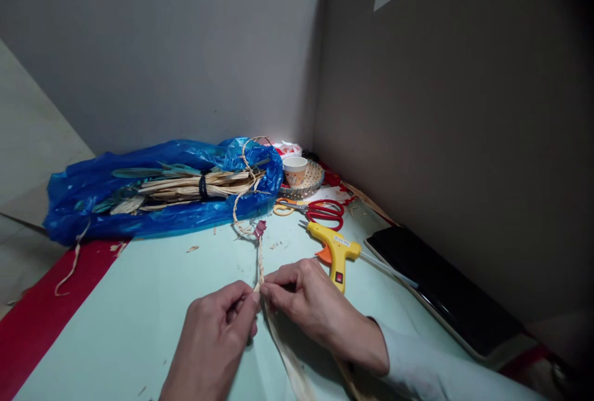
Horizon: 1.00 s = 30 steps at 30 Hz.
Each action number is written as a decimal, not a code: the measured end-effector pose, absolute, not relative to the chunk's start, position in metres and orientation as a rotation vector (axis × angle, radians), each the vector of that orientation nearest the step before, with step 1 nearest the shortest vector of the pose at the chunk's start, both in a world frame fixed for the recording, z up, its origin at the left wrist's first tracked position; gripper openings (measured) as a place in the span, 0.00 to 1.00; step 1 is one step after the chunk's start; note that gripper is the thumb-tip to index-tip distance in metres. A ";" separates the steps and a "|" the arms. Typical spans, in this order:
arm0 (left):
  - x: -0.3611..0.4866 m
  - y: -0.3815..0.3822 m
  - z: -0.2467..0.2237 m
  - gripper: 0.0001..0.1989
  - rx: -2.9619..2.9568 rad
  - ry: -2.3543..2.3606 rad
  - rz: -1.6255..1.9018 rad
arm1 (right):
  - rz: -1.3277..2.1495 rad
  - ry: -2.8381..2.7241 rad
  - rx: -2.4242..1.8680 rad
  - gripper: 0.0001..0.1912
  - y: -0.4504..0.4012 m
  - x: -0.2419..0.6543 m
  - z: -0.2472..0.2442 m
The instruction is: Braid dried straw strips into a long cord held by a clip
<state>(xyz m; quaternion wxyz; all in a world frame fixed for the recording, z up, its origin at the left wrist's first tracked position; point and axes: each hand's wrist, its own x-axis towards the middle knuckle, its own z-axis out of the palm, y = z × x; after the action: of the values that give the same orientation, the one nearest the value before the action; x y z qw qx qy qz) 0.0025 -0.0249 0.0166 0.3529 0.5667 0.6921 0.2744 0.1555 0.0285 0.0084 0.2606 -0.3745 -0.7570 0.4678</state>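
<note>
A thin braided cord [260,255] of pale dried strips runs toward me from a dark pink clip [260,229]. Beyond the clip it curls up over a blue bag. My left hand [216,333] pinches the near end of the braid from the left. From the right, my right hand [310,305] pinches the same spot, its thumb and index finger almost touching the left fingertips. Loose flat strips [290,357] trail from there toward the near edge, partly under my right hand and forearm.
The blue plastic bag [106,172] holds a tied bundle of dried strips [223,183]. A paper cup [295,172] stands in a woven basket [315,179]. Red-handled scissors [325,212] and a yellow glue gun [341,249] lie right of the braid. Further right is a black tray-like object [445,289].
</note>
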 end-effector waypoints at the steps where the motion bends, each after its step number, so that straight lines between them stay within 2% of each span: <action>1: 0.002 -0.025 0.016 0.19 1.438 1.778 0.716 | 1.293 -2.040 -1.003 0.14 0.029 0.156 0.007; 6: -0.001 -0.025 0.009 0.17 1.617 1.897 0.701 | 1.468 -1.940 -0.981 0.13 0.032 0.154 0.007; 9: 0.001 -0.029 0.002 0.15 2.083 1.995 0.809 | 1.500 -1.921 -0.970 0.13 0.032 0.153 0.009; 13: 0.009 -0.036 -0.007 0.12 2.689 1.876 0.933 | 1.369 -2.010 -0.983 0.17 0.031 0.156 0.009; 19: 0.024 -0.042 -0.015 0.13 2.995 2.033 0.731 | 1.524 -1.915 -0.913 0.18 0.033 0.157 0.008; 22: 0.028 -0.045 -0.014 0.12 2.809 2.014 0.922 | 1.630 -1.809 -0.918 0.17 0.034 0.155 0.008; 26: 0.015 -0.038 0.001 0.06 2.095 1.822 1.247 | 1.667 -1.768 -0.968 0.15 0.034 0.154 0.010; 28: 0.005 -0.030 0.009 0.05 1.742 1.835 1.171 | 1.672 -1.760 -0.954 0.14 0.032 0.154 0.013; 30: 0.000 -0.021 0.015 0.10 1.418 1.649 1.020 | 1.698 -1.730 -0.916 0.13 0.031 0.154 0.016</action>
<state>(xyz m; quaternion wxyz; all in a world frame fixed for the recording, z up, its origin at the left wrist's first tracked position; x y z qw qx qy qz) -0.0002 -0.0215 0.0145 0.3614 0.5505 0.6399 0.3960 0.1544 0.0309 0.0155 0.2717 -0.3403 -0.6424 0.6307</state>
